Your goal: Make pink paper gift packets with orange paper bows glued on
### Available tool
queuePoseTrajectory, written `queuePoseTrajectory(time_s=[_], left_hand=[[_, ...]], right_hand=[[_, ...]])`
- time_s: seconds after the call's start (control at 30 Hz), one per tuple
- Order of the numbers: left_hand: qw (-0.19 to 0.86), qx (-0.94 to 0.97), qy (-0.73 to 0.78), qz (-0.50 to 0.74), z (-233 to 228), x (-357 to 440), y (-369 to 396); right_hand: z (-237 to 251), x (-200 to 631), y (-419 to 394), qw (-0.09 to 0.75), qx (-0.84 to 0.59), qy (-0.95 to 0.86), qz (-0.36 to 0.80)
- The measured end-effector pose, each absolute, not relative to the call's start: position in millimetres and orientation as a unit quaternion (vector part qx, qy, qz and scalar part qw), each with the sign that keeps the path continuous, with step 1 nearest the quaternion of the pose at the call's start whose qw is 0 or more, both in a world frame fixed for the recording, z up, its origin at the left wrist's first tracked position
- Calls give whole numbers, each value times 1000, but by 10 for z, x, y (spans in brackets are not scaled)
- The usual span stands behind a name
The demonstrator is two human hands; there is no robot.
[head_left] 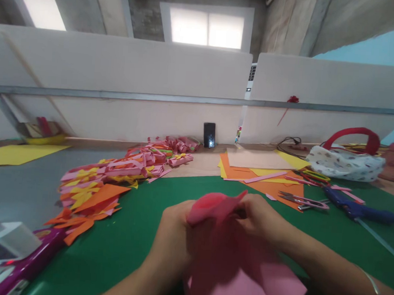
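Note:
Both my hands hold a pink sheet of paper (pixel 241 281) over the green mat (pixel 126 232). My left hand (pixel 173 235) grips the sheet's left side near its top. My right hand (pixel 263 215) pinches the top edge, which is curled or folded up into a rounded flap. The lower part of the sheet lies flat toward me.
A heap of pink, yellow and orange paper scraps (pixel 114 177) lies at the left. Orange and yellow sheets (pixel 259 170), scissors (pixel 301 200) and a blue glue gun (pixel 358 208) lie at the right. A bag with a red handle (pixel 347 162) and a phone (pixel 209 135) are behind.

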State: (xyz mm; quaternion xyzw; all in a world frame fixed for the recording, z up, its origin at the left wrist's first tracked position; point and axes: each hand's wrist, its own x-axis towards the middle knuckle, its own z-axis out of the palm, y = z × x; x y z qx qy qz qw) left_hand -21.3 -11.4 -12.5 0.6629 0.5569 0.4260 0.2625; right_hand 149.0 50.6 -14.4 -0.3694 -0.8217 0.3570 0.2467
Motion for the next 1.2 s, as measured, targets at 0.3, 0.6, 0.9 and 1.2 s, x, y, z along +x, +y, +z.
queuePoseTrajectory(time_s=[0.3, 0.6, 0.9, 1.2], left_hand=[[321, 582, 592, 455, -72, -286, -61], [321, 638, 557, 423, -112, -251, -53], [320, 593, 582, 455, -93, -240, -64], [314, 663, 503, 457, -11, -236, -101]], right_hand=[[-3, 1474, 453, 264, -341, -747, 506], [-91, 1490, 477, 258, -354, -771, 461], [-46, 1459, 432, 296, -290, -744, 525], [99, 1541, 443, 257, -358, -838, 321]])
